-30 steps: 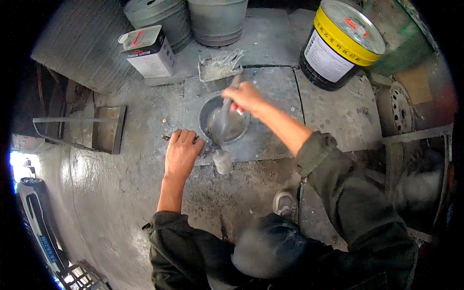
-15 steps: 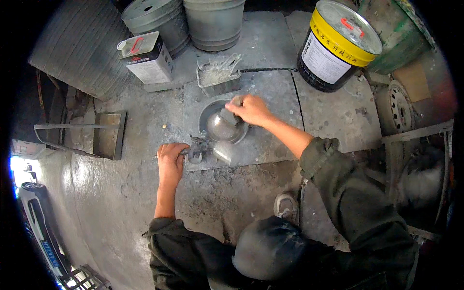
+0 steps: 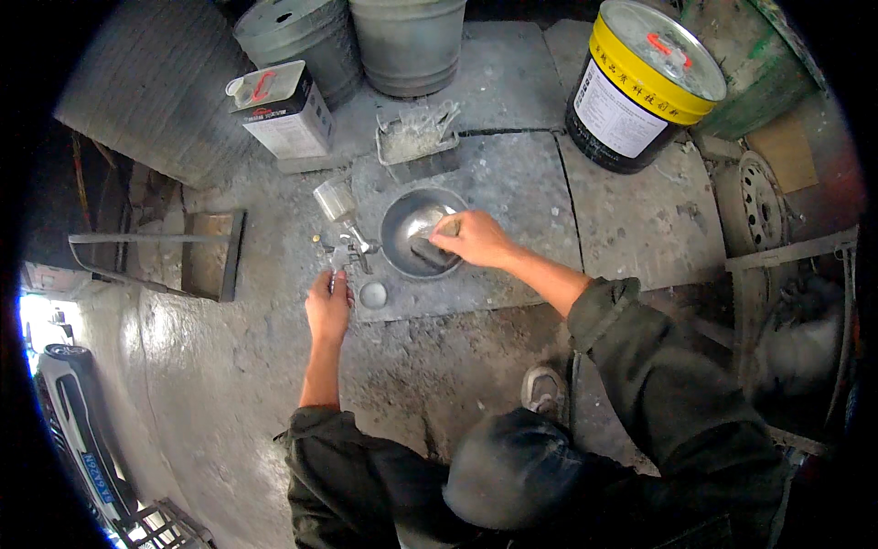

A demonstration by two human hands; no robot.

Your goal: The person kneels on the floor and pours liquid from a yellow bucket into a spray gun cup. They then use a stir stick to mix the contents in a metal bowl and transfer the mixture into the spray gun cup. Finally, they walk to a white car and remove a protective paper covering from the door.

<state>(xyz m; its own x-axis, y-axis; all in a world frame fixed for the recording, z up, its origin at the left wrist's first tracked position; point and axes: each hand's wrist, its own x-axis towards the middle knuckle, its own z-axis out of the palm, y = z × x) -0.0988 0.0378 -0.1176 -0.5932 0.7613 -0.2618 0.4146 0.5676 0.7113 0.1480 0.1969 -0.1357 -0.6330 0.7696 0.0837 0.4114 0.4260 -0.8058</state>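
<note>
My left hand grips the handle of a small metal spray gun. The gun stands upright on the concrete floor, its clear cup pointing away from me. My right hand reaches into a round metal bowl just right of the gun. It presses a dark brush against the bottom of the bowl. A small round grey lid lies on the floor between my left hand and the bowl.
A yellow-topped paint bucket stands at the back right. A white rectangular can, two grey drums and a small dirty tray stand behind the bowl. A wheel rim lies right, a metal frame left, a car far left.
My left hand went from resting flat on the floor to gripping the spray gun and standing it up. My right hand came down from above the bowl into it.
</note>
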